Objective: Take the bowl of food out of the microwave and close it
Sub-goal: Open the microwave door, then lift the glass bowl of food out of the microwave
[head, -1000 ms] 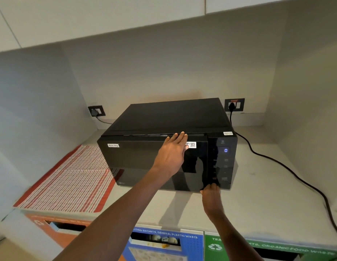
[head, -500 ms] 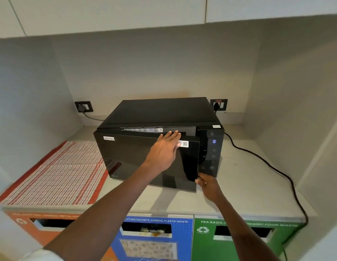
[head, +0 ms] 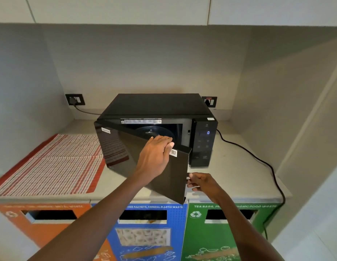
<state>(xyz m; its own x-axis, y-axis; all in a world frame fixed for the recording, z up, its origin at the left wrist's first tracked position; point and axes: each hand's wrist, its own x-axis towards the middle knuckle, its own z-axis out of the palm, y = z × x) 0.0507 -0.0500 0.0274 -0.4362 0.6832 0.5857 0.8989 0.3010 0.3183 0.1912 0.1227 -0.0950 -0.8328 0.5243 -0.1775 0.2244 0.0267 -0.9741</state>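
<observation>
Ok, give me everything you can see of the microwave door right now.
The microwave door is glossy black, hinged on the left and swung partly open over the counter edge. It carries a small white label top left and a QR sticker top right. The left hand grips its top edge; the right hand is at its lower free edge.

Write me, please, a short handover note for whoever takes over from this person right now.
Left hand: fingers hooked over the top edge of the microwave door.
Right hand: at the door's lower free corner; grip unclear.
Microwave on the counter, door partly open.
Bowl: not clearly seen; only a dark round shape inside.
Left: open fully, lift the bowl out, close the door.
</observation>
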